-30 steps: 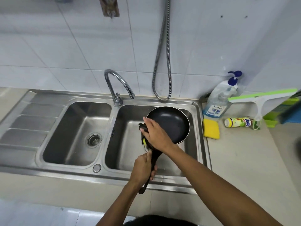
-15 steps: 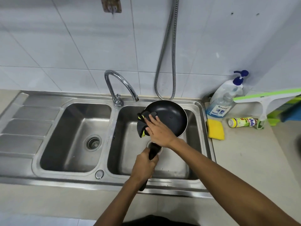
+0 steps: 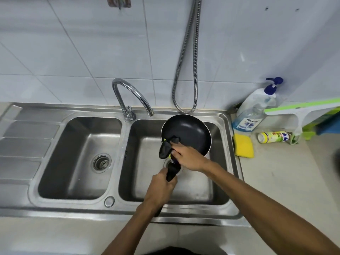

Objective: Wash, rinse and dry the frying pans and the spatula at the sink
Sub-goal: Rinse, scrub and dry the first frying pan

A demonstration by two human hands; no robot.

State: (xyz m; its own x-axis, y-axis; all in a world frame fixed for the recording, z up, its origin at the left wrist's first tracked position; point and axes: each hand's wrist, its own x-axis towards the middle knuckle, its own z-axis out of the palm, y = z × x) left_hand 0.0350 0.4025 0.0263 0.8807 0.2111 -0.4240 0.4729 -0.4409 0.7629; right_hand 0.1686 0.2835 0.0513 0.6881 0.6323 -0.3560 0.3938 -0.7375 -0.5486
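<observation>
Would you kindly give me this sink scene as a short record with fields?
left hand: grips the handle of the frying pan
right hand: holds a dark cloth against the pan's near rim
frying pan: held over the right basin, inside towards the camera
tap: spout over the right basin, no water stream visible
counter at right: yellow sponge, soap pump bottle, squeegee, small bottle lying on its side
spatula: not in view
</observation>
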